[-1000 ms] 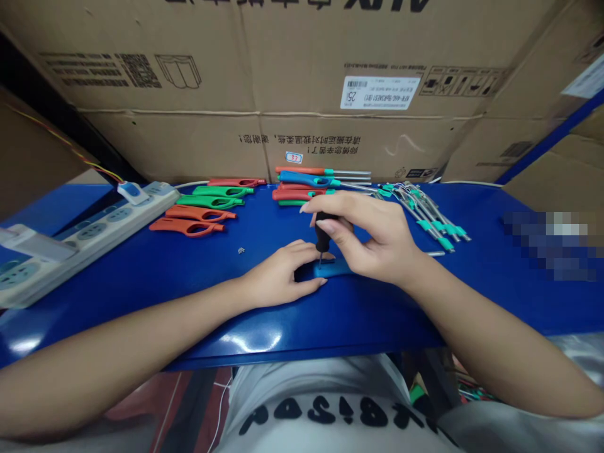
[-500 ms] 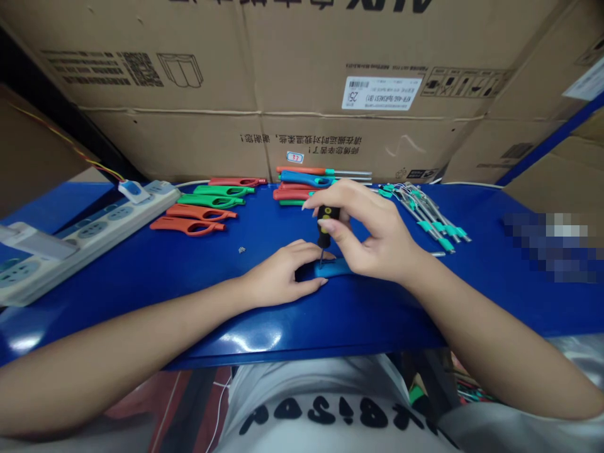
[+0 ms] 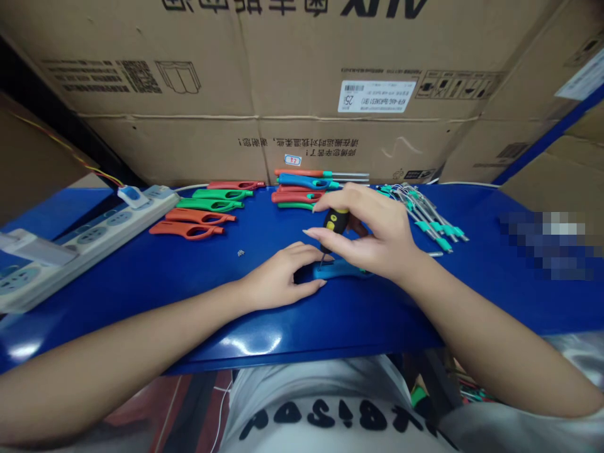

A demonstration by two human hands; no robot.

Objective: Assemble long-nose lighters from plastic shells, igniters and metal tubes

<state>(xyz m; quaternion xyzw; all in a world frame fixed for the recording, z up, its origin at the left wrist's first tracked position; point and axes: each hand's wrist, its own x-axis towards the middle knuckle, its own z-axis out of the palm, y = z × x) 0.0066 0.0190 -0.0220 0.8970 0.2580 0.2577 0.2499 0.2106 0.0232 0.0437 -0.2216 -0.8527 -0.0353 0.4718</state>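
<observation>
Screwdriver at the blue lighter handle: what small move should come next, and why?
I'd probably have the right hand ease the screwdriver more upright. Its tip is down at the end of the blue lighter handle, but its grip leans to the right, while the left hand's finger and thumb flank that end, seemingly bracing it.

blue handle (image 3: pixel 335 271): partly lost to me behind the right hand (image 3: pixel 370 229) | screwdriver (image 3: pixel 336 221): tip too fine to make out | metal bits (image 3: pixel 241 253): too tiny to count | power strip (image 3: pixel 101 231): cut off at left | dark thing (image 3: pixel 542 248) far right: blurred past naming
</observation>
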